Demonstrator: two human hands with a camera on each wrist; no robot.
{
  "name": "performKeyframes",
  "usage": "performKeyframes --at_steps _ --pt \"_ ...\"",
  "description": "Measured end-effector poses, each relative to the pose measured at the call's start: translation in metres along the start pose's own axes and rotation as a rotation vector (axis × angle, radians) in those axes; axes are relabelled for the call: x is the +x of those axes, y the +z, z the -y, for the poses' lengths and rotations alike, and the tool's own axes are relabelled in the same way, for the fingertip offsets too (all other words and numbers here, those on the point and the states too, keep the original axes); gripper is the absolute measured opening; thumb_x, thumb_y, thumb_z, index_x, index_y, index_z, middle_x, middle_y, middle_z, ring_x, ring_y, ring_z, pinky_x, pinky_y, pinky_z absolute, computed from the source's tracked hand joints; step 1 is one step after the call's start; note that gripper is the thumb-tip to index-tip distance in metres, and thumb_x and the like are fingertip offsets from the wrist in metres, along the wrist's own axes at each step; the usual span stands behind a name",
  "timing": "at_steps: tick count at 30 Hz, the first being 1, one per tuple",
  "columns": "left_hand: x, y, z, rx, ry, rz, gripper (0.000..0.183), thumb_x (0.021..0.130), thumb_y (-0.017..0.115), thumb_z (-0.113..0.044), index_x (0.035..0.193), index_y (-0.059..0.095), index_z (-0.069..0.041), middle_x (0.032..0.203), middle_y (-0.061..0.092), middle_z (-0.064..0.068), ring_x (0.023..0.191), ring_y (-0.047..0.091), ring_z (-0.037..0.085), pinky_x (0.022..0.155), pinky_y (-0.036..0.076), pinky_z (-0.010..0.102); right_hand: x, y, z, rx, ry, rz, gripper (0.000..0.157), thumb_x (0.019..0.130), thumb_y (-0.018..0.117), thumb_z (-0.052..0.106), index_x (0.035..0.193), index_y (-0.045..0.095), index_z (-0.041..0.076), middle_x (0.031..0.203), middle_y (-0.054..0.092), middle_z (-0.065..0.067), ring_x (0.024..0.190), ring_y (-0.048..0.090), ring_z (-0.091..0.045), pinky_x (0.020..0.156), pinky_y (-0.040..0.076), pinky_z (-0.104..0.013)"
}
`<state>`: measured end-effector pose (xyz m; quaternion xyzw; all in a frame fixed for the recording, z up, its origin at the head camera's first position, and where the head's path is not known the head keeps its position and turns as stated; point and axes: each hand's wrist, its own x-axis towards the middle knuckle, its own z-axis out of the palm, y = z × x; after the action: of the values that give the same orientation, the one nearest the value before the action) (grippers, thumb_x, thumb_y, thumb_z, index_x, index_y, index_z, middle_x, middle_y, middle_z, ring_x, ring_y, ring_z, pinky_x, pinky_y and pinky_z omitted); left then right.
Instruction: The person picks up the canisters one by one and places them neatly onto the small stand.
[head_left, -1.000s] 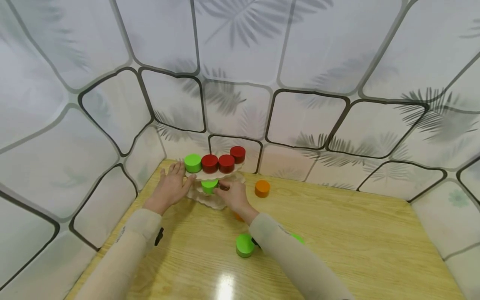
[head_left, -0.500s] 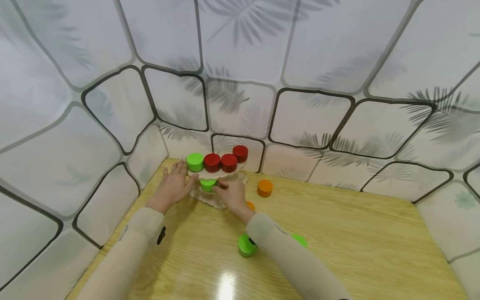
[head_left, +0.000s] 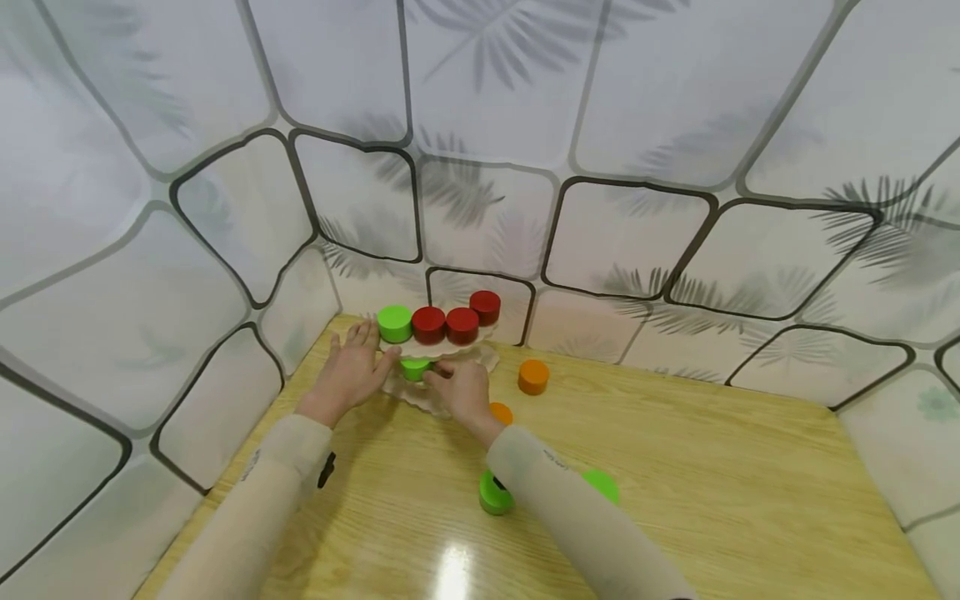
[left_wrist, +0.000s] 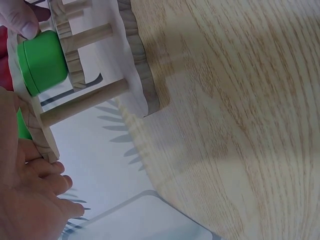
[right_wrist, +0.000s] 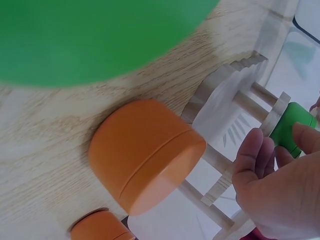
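At the back left corner stands a scalloped wooden tiered stand (head_left: 420,350). My left hand (head_left: 348,371) grips the left end of its top tier, thumb at the front edge. On that tier sit a green round box (head_left: 394,324) and three red round boxes (head_left: 429,325). Under it, my right hand (head_left: 465,392) pinches another green round box (head_left: 415,369) at its right side. The right wrist view shows thumb and fingers on this seamed green box (right_wrist: 290,127). In the left wrist view, the held green box (left_wrist: 42,62) is between the top tier and a narrower wooden piece.
One orange round box (head_left: 533,377) stands right of the stand; another orange box (head_left: 500,413) is partly behind my right wrist. Nearer, two green boxes, one left (head_left: 496,493) and one right (head_left: 601,486) of the right forearm, rest on the wooden table (head_left: 712,467). Patterned walls (head_left: 480,225) enclose it.
My right hand has shifted the pinched green box left beneath the top tier. The left hand stays on the stand. More of the nearer orange box shows beside the right wrist.
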<state>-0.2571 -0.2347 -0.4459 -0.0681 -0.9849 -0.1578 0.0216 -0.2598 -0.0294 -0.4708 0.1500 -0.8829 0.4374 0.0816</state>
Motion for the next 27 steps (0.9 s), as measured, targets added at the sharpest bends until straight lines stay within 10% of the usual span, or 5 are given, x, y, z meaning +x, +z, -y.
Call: performKeyframes --at_steps 13,27 --pt "0.001 0.0 -0.002 0.007 0.005 -0.005 0.079 0.115 0.03 -0.048 0.162 0.016 0.014 0.17 0.019 0.034 0.159 0.017 0.053 0.125 0.011 0.075 -0.004 -0.011 -0.002 0.042 -0.002 0.046 0.016 0.094 0.078 0.014 0.107 0.085 0.007 0.1 0.083 -0.009 0.092 0.073 -0.021 0.086 0.061 -0.036" --pt "-0.001 -0.001 -0.002 -0.005 0.005 0.0 0.08 0.114 0.03 -0.049 0.162 0.016 0.014 0.17 0.018 0.034 0.159 0.016 0.053 0.125 0.008 0.076 -0.026 -0.091 -0.02 0.088 0.164 0.178 0.021 0.096 0.077 0.022 0.113 0.081 0.009 0.112 0.079 -0.006 0.102 0.072 -0.023 0.088 0.061 -0.039"
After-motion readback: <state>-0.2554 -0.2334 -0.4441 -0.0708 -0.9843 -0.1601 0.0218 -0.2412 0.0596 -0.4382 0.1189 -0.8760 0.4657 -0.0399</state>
